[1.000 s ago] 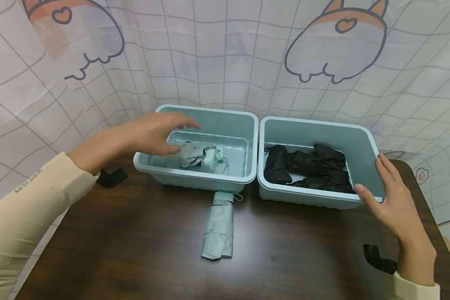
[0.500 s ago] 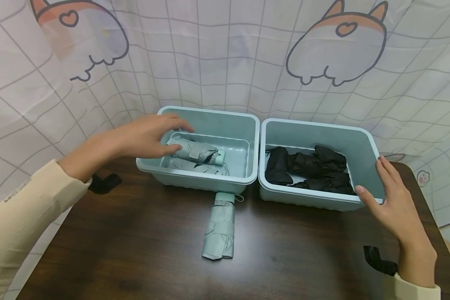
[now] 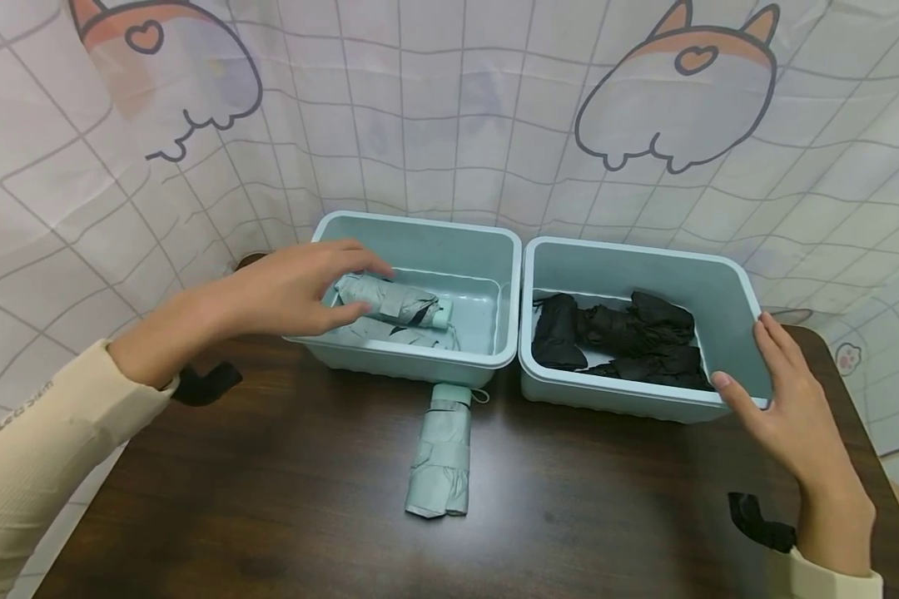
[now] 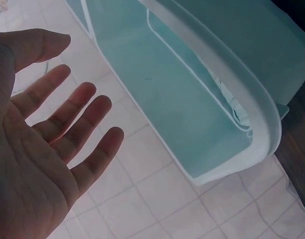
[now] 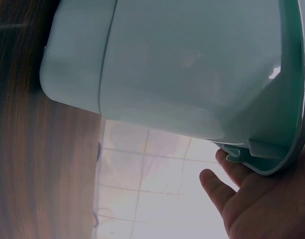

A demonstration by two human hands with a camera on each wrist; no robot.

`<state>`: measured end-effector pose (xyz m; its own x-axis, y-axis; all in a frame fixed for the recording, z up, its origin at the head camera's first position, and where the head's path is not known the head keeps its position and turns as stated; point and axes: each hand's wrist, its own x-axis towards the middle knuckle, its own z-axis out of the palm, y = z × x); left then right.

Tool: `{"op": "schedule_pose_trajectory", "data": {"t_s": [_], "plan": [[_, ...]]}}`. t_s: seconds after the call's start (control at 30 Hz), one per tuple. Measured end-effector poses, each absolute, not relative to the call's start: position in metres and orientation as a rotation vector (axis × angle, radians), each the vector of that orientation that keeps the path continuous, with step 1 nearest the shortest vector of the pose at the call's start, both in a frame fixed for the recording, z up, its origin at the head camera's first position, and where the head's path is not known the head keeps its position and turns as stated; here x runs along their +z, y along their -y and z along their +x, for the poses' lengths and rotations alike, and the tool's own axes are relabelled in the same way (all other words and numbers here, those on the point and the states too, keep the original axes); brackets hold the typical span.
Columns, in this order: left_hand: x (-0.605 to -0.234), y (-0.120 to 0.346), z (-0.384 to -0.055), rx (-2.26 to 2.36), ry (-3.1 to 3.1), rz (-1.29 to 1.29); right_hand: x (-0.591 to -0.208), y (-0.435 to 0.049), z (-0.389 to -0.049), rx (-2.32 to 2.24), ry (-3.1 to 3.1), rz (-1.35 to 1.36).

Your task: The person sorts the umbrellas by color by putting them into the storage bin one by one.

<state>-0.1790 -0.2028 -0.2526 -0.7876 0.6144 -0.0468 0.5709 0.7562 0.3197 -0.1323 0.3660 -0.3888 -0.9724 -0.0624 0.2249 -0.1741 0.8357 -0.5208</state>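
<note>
My left hand [image 3: 300, 287] hovers over the left side of a pale blue-green bin [image 3: 419, 362], its fingers loosely spread and holding nothing. Inside that bin, a folded light-green umbrella [image 3: 393, 299] lies on a second light one [image 3: 400, 334]. The left wrist view shows the same hand [image 4: 48, 134] apart from the bin's rim [image 4: 242, 84]. My right hand [image 3: 797, 408] rests at the near right corner of a matching bin [image 3: 629, 391], fingers fairly straight along its rim. Several black folded bundles [image 3: 637, 333], kind unclear, lie in that bin.
A third light-green folded umbrella [image 3: 439, 453] lies on the dark wooden table [image 3: 270, 499], its handle end by the left bin's front. Both bins stand side by side. Behind them hangs a white checked curtain [image 3: 434, 108] with cartoon prints.
The umbrella that was blurred under my left hand a second ago now lies still in the left bin. My left hand has shifted slightly; the right hand keeps its place.
</note>
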Motion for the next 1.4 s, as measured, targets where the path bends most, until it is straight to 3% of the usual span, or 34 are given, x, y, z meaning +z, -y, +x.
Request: {"op": "schedule_pose_trajectory", "data": {"t_s": [1.4], "plan": [[-0.311,0.181,-0.11,0.709,-3.056,0.902,-0.39,-0.368,-0.132,0.853,2.785,0.219]]}}
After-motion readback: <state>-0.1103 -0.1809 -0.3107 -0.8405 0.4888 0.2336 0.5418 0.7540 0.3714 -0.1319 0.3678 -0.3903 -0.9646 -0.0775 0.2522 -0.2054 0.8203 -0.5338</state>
